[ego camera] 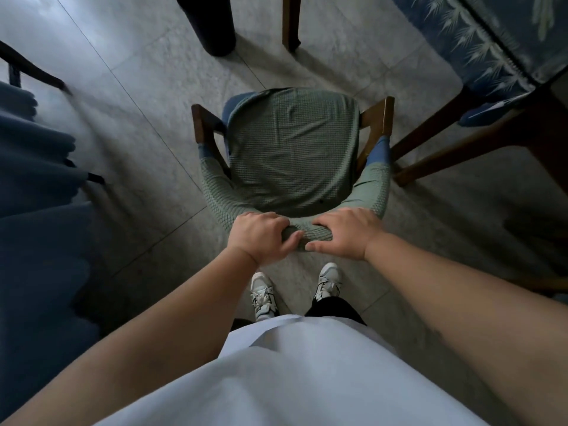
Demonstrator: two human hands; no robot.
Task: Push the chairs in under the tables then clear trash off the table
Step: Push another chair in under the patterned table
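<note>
Looking straight down here, a person is standing behind a chair [292, 155] with a green checked cover over its seat and curved backrest, blue fabric peeking out at the arms. Both hands are sitting on the top of the backrest, right at the near edge. The left hand [261, 235] is curling its fingers over the top with the thumb pressing the near side, so that grip is closed around the backrest. The right hand [347, 232] is doing much the same just beside it, fingers wrapping over the far edge and thumb lying along the near side. The two hands are nearly touching.

No brands or readable writing showing anywhere, the shoes [264, 295] are too small to make out any logo.

The bench [479, 41] is sitting up in the top right corner, wearing a blue cloth with a pale leaf print, and the chair is standing out on the tiled floor [138, 96], near it but not tucked under. Wooden legs [445, 149] are slanting down just beside the chair's right arm. A dark rounded post [212, 23] and another wooden leg [290, 23] are standing beyond the chair. Blue draped fabric [37, 186] is filling the left side.
</note>
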